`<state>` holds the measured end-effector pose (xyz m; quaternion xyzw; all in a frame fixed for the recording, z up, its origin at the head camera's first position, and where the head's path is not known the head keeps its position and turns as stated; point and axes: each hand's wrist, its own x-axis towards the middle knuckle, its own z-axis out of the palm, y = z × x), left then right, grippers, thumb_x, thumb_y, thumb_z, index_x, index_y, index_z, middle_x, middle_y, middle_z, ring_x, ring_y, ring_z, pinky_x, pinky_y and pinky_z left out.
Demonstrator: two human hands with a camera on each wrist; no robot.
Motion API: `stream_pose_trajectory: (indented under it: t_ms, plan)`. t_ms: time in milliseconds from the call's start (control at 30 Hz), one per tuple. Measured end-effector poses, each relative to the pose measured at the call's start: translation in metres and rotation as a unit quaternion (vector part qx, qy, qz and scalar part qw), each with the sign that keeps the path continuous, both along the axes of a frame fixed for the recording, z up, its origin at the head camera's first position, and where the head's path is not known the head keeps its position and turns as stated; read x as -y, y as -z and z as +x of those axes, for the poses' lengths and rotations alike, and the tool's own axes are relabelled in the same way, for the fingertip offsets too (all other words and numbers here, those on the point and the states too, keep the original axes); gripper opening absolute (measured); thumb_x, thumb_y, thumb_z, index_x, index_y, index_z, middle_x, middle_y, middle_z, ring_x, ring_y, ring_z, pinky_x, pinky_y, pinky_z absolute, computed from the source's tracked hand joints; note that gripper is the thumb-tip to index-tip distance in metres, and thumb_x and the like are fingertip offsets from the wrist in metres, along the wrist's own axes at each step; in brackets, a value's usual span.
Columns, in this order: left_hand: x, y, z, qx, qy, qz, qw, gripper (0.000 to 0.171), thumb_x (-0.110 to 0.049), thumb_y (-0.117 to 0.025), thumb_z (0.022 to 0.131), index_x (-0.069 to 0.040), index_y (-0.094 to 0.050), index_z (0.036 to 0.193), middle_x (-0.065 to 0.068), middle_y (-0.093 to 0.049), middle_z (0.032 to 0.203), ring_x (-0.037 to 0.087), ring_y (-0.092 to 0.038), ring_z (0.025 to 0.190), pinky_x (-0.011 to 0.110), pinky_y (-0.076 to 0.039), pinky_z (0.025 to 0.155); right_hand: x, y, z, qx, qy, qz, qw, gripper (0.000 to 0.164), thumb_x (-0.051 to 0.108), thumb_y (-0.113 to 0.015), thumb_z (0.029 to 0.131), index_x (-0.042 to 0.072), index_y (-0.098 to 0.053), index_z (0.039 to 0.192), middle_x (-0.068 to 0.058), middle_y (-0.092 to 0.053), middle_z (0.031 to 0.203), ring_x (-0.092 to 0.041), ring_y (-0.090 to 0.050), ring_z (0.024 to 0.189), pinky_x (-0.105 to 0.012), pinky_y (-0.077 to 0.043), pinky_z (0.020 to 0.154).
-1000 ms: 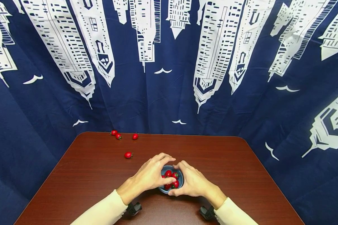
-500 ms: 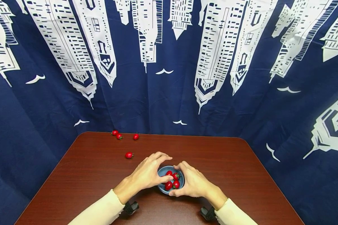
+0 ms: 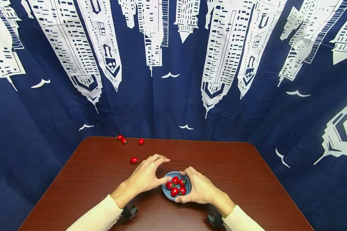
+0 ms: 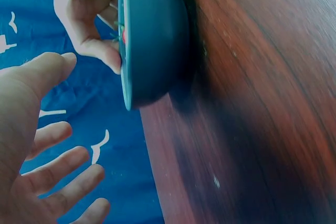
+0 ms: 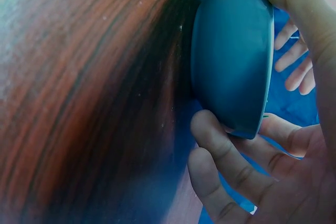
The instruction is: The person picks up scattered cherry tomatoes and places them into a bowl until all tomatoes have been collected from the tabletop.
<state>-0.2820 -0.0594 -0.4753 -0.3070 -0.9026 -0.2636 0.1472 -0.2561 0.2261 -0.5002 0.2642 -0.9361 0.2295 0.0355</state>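
Loosely, five red tomatoes [image 3: 174,192] lie inside the blue bowl [image 4: 157,40].

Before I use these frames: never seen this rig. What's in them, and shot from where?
No robot here, just a person's two bare hands. The wide picture is from a head-worn camera looking forward and down; the tilted close-ups come from the left wrist camera and right wrist camera. Four cherry tomatoes lie loose on the brown table; five more show inside the blue bowl. The right hand grips that bowl; the left hand is open beside it, holding nothing.
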Motion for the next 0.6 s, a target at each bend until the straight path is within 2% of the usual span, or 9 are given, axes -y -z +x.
stream_pose_trajectory:
  t_ms: [300, 433, 600]
  plan:
    - [0.02, 0.0, -0.004, 0.025, -0.042, 0.005, 0.9988, 0.066, -0.049, -0.098, 0.093, -0.024, -0.076, 0.151, -0.001, -0.076, 0.147, 0.028, -0.073, 0.138, 0.058, -0.065, 0.111, -0.001, 0.0, 0.0, 0.012, -0.002, -0.007, 1.0, 0.093, 0.074, -0.101, 0.075, 0.014, -0.069, 0.139, 0.007, -0.072, 0.132, -0.011, -0.076, 0.108, -0.033, -0.065, 0.087]
    - [0.031, 0.003, -0.009, 0.033, -0.059, 0.004, 0.9977, 0.069, -0.049, -0.1, 0.091, -0.026, -0.075, 0.151, 0.0, -0.075, 0.149, 0.028, -0.072, 0.139, 0.063, -0.062, 0.111, -0.002, 0.001, 0.002, 0.018, -0.001, -0.009, 1.0, 0.093, 0.074, -0.101, 0.075, 0.014, -0.069, 0.139, 0.007, -0.072, 0.132, -0.011, -0.076, 0.109, -0.033, -0.065, 0.086]
    - [0.048, 0.004, -0.017, 0.038, -0.075, 0.006, 0.9965, 0.074, -0.052, -0.101, 0.089, -0.024, -0.075, 0.152, 0.003, -0.075, 0.15, 0.032, -0.072, 0.14, 0.065, -0.06, 0.112, 0.0, -0.001, 0.001, 0.014, 0.004, -0.007, 1.0, 0.094, 0.075, -0.101, 0.075, 0.015, -0.069, 0.139, 0.007, -0.072, 0.133, -0.012, -0.076, 0.109, -0.033, -0.064, 0.085]
